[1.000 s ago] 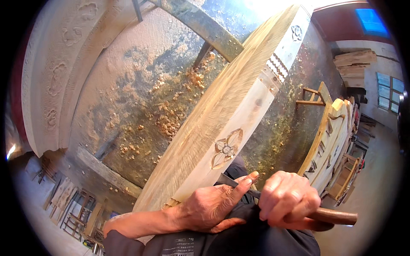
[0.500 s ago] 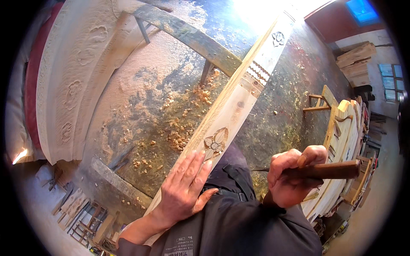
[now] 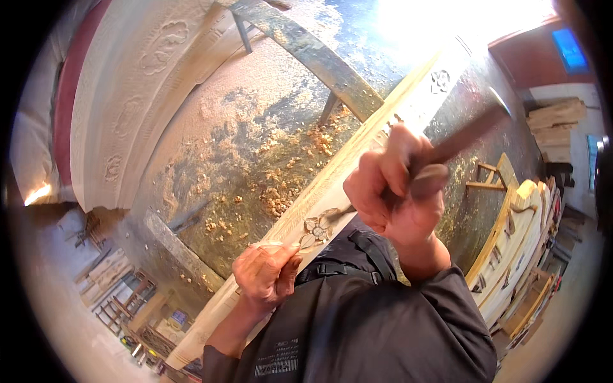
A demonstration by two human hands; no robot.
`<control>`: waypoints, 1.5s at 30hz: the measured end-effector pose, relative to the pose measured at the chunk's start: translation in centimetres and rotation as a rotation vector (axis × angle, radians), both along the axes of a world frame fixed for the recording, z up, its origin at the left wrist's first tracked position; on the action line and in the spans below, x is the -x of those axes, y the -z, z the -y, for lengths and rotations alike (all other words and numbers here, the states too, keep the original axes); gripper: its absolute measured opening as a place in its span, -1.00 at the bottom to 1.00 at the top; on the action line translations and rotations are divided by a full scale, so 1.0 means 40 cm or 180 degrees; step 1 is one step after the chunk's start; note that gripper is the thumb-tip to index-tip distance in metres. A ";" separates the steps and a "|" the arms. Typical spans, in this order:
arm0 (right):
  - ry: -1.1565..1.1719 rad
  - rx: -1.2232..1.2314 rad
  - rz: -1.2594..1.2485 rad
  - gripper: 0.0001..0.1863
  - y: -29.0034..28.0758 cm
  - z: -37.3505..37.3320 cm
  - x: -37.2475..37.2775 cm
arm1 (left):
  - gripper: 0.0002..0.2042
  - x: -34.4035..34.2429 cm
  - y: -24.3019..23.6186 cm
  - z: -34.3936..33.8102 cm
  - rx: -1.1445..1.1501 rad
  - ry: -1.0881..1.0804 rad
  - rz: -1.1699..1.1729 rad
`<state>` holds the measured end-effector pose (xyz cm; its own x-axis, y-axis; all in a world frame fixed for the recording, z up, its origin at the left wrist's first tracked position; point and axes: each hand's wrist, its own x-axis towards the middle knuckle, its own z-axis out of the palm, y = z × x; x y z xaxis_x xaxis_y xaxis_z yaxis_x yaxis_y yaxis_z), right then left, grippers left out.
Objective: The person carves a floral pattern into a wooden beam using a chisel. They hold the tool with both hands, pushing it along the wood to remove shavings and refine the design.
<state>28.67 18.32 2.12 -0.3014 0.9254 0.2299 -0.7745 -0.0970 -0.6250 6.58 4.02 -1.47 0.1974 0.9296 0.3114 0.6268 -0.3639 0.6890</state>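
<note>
A long pale wooden plank (image 3: 357, 172) crosses the view on a diagonal, from the lower left to the bright upper right. Its face is light yellow and smooth, and a carved flower (image 3: 317, 228) with rounded petals sits on it near the hands. A second, smaller flower carving (image 3: 440, 80) shows further up the plank, close to the glare. The plank lies over a dark floor (image 3: 255, 147) that is covered with sawdust and many small wood chips (image 3: 281, 195). A grey wooden beam (image 3: 313, 54) runs under the plank at the top. On the left stands a big curved pale panel (image 3: 128, 102) with relief ornaments, and on the right several curved wooden pieces (image 3: 517, 236) lean together.

The right hand (image 3: 393, 191) is raised above the plank, its fingers closed tight around the handle of a dark mallet (image 3: 460, 143), which is blurred. The left hand (image 3: 265, 274) rests on the plank just beside the carved flower, the fingers curled together around a thin chisel (image 3: 335, 214) whose tip seems to touch the flower. The person wears a dark sleeve (image 3: 408, 319).
</note>
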 end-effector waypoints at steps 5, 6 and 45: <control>0.0180 -0.0186 -0.0205 -0.16 -0.003 -0.034 -0.041 | -0.76 -0.008 0.005 0.019 -0.0528 0.0256 -0.1082; 0.0376 -0.0148 0.0159 -0.12 -0.009 -0.034 -0.052 | -0.72 -0.018 0.016 0.011 -0.0683 0.0121 -0.0992; 0.1800 -0.0194 0.2820 0.04 0.022 0.269 -0.228 | -0.71 -0.056 -0.014 0.086 -0.0031 0.0164 -0.0036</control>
